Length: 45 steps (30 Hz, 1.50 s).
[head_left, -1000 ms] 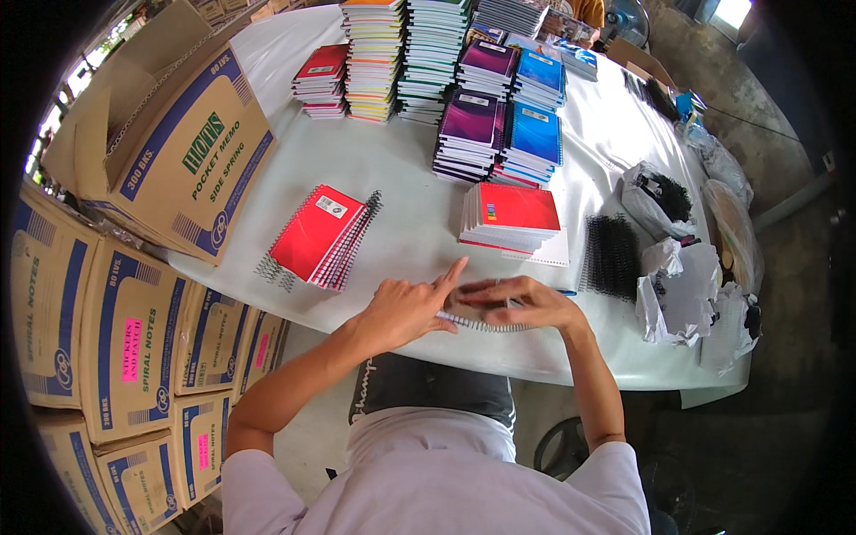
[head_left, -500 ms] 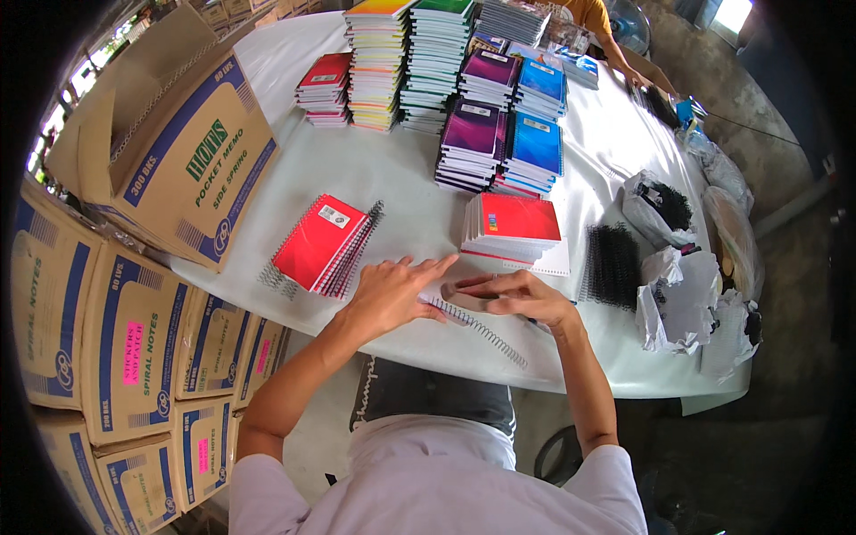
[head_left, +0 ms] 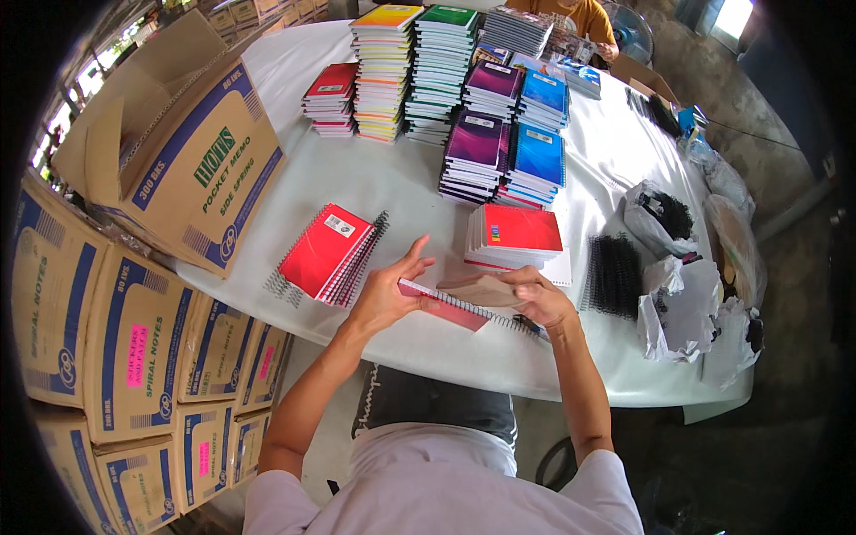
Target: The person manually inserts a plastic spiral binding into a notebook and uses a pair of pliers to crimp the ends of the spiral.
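Between my hands, above the near edge of the table, is a small notebook (head_left: 450, 309) with a red cover and a dark wire spiral (head_left: 504, 321) along its spine. My left hand (head_left: 392, 290) grips its left end, thumb beneath and some fingers lifted away. My right hand (head_left: 542, 300) is closed around the fanned page block at the other end. The spiral's tail sticks out past the spine under my right hand. A stack of red spiral notebooks (head_left: 326, 251) lies to the left. Farther right sits a stack of red-covered booklets (head_left: 517, 234).
Tall notebook stacks (head_left: 383, 76) stand at the back, beside purple (head_left: 477, 147) and blue ones (head_left: 537, 156). Black spiral coils (head_left: 612, 276) and torn white wrapping (head_left: 682, 308) lie at right. Cardboard cartons (head_left: 192, 169) fill the left side. Another person (head_left: 593, 22) is across the table.
The notebook has turned so its red cover shows below the spine. My right hand has lifted the page block, and the spiral now lies along the spine. The other person's arm has drawn back.
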### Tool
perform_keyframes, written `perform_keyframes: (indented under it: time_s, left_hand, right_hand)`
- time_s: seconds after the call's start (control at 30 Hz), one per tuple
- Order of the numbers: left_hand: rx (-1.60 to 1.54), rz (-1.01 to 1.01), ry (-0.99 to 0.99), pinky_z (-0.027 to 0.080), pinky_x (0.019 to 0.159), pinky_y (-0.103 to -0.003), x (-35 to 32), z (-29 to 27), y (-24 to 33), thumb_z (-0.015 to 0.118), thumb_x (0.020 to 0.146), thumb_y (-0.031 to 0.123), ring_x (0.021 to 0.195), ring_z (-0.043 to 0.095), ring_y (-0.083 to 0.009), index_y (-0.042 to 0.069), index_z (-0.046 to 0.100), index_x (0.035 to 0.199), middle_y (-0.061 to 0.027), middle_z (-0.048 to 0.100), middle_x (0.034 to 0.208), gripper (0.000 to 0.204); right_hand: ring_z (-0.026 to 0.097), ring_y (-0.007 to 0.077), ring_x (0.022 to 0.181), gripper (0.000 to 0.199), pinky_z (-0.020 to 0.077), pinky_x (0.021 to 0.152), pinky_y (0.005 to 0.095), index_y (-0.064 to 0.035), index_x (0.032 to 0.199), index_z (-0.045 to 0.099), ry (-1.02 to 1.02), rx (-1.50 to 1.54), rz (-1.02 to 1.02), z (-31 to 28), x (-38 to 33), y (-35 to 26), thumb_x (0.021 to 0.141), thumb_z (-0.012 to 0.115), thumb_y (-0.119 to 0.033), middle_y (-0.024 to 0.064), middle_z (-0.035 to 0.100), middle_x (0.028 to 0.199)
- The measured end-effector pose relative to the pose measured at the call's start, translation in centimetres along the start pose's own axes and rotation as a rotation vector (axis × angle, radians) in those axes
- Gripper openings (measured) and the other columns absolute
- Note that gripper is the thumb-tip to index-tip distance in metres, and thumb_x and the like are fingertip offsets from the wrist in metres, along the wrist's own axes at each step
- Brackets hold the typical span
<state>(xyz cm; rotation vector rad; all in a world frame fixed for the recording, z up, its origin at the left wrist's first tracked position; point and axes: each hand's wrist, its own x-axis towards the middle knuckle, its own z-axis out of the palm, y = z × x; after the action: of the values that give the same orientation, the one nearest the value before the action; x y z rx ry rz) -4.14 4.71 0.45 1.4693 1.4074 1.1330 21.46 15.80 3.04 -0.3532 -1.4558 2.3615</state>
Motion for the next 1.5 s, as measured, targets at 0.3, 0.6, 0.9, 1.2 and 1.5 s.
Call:
perform_keyframes:
  time_s: [0.3, 0.6, 0.9, 1.2, 1.5]
  left_hand:
    - [-0.076, 0.028, 0.055, 0.049, 0.1, -0.033, 0.0, 1.0, -1.5, 0.086, 0.067, 0.012, 0.125, 0.055, -0.0251, 0.022, 0.027, 0.154, -0.0171, 0.055, 0.139, 0.105]
    - [-0.237, -0.028, 0.048, 0.055, 0.091, -0.033, 0.0, 0.7, -2.4, 0.086, 0.068, 0.01, 0.129, 0.052, -0.0294, 0.024, 0.02, 0.155, -0.0161, 0.04, 0.151, 0.111]
    - [-0.14, -0.012, -0.08, 0.05, 0.088, -0.026, -0.3, -0.1, -4.5, 0.076, 0.086, 0.023, 0.119, 0.057, -0.0142, 0.005, 0.052, 0.138, -0.0152, 0.059, 0.134, 0.06]
    - [-0.39, 0.054, 0.319, 0.04, 0.104, -0.028, -0.9, -2.7, 2.1, 0.062, 0.097, 0.021, 0.119, 0.057, -0.0136, -0.001, 0.058, 0.131, -0.0118, 0.062, 0.132, 0.041]
    - [0.339, 0.182, 0.146, 0.029, 0.112, -0.051, -3.9, 2.9, -1.4, 0.061, 0.094, 0.022, 0.14, 0.037, -0.0352, 0.015, 0.032, 0.152, -0.0064, 0.042, 0.152, 0.065]
  right_hand:
    - [0.06, 0.0219, 0.113, 0.051, 0.0425, 0.1, 0.0324, -0.0007, 0.124, 0.065, -0.023, -0.604, 0.102, 1.8, 1.6, -1.7, 0.085, 0.069, -0.033, 0.0132, 0.064, 0.126]
    - [0.059, 0.0226, 0.114, 0.054, 0.043, 0.1, 0.0333, 0.0019, 0.122, 0.066, 0.045, -0.242, 0.085, 0.9, 2.1, 0.0, 0.083, 0.073, -0.035, 0.011, 0.064, 0.124]
    - [0.058, 0.0215, 0.111, 0.052, 0.0414, 0.1, 0.032, 0.0021, 0.124, 0.065, 0.213, -0.579, 0.072, 2.0, 0.8, -1.9, 0.086, 0.068, -0.033, 0.0143, 0.065, 0.122]
    - [0.052, 0.0323, 0.123, 0.051, 0.0407, 0.103, 0.0416, -0.0016, 0.123, 0.065, 0.548, -0.98, -0.198, 4.7, -4.8, 3.1, 0.08, 0.076, -0.026, 0.0223, 0.056, 0.131]
    - [0.046, 0.0351, 0.126, 0.064, 0.0305, 0.111, 0.0496, -0.0133, 0.138, 0.053, 0.702, -1.785, -0.012, 2.0, -9.4, 4.5, 0.078, 0.075, -0.012, 0.0155, 0.047, 0.14]
